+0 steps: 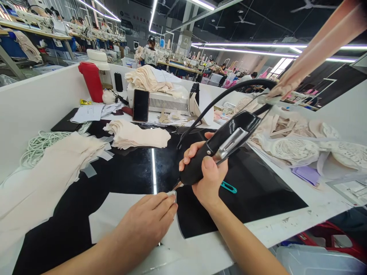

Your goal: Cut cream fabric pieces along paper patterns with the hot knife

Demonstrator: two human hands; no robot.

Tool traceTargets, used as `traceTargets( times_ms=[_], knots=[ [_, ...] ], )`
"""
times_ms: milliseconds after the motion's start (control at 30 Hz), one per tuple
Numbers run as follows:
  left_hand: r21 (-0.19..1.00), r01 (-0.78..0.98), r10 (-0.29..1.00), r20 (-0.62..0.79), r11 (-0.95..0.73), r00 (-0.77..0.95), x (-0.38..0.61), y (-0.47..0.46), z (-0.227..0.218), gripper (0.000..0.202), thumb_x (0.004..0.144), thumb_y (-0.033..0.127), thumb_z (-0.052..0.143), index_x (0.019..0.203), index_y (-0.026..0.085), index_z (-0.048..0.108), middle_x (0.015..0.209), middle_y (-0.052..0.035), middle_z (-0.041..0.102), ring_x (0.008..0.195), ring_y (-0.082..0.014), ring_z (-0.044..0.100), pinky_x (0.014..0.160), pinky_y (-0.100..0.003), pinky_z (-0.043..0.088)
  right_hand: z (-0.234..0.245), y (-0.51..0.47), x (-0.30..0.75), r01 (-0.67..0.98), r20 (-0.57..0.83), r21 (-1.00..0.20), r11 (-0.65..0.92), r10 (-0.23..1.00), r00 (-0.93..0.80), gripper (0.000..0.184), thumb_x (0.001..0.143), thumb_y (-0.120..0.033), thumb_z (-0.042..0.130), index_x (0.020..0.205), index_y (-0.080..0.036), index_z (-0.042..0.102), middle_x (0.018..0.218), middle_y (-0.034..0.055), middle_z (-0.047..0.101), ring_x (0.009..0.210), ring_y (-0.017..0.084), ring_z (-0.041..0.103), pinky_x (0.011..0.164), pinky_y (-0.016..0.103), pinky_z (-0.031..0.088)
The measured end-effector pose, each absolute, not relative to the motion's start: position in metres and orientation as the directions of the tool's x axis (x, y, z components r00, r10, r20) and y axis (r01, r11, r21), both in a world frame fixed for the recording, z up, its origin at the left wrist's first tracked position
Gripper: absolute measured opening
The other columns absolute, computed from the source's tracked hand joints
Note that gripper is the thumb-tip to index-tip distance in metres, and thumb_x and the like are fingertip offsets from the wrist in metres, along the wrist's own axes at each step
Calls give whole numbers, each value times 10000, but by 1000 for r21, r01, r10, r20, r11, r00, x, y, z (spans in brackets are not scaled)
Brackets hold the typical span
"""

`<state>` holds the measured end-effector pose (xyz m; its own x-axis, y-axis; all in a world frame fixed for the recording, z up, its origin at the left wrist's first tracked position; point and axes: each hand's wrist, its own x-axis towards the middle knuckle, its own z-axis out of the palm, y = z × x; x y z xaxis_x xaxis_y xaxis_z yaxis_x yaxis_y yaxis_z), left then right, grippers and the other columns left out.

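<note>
My right hand (pixel 210 177) is wrapped round a black corded hand tool (pixel 220 143) with a metal lever along its side and a narrow tip pointing down to the left. My left hand (pixel 149 217), its fingers together, presses on a white sheet-like piece (pixel 107 212) on the black work surface (pixel 252 187). At the left fingertips sits a small translucent strip (pixel 172 193), just under the tool's tip. Whether the tip touches it, I cannot tell. A teal cutter (pixel 228 187) lies behind my right wrist.
A pink fabric strip (pixel 323 46) holds the tool's upper end. Cream fabric stacks (pixel 140 134) and longer cream pieces (pixel 48 175) lie left and behind. A phone (pixel 141 105) leans on a white machine (pixel 169 104). Lace bra cups (pixel 295 149) are heaped right; a red bottle (pixel 91 82) stands back left.
</note>
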<state>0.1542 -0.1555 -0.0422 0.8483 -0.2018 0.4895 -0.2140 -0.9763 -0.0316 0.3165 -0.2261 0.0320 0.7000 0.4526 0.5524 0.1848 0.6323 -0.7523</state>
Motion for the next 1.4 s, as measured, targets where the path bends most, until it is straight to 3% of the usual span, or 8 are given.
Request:
traceTargets(
  times_ms=[267, 633, 1133, 1400],
  knots=[
    [-38, -205, -198, 475, -978, 857, 153, -156, -38, 294, 1028, 106, 485, 1254, 114, 673, 1306, -75, 725, 1167, -246, 669, 950, -375, 568, 37, -233, 315, 184, 562, -739, 648, 442, 700, 403, 846, -455, 779, 1098, -288, 513, 813, -53, 608, 572, 124, 589, 470, 273, 550],
    [-48, -220, -216, 480, -974, 850, 153, -155, -38, 293, 1029, 91, 470, 1249, 100, 665, 1296, -105, 723, 1159, -253, 672, 918, -373, 569, 30, -234, 316, 214, 586, -728, 651, 430, 687, 358, 871, -423, 768, 1082, -289, 512, 840, -50, 612, 586, 118, 594, 484, 265, 536],
    [-84, -207, -223, 464, -975, 857, 149, -154, -31, 392, 1023, 18, 344, 1225, 99, 669, 1270, -91, 735, 1099, -223, 702, 827, -340, 588, 29, -234, 316, 250, 607, -728, 638, 430, 668, 383, 897, -445, 748, 1144, -287, 502, 854, -53, 611, 547, 113, 604, 505, 281, 526],
    [-47, -219, -218, 420, -975, 881, 149, -154, -31, 335, 1018, 29, 402, 1223, 103, 656, 1287, -110, 719, 1123, -231, 689, 857, -354, 590, 29, -233, 316, 248, 584, -746, 618, 429, 689, 445, 879, -462, 751, 1216, -293, 514, 841, -55, 604, 540, 112, 598, 507, 285, 522]
  ],
)
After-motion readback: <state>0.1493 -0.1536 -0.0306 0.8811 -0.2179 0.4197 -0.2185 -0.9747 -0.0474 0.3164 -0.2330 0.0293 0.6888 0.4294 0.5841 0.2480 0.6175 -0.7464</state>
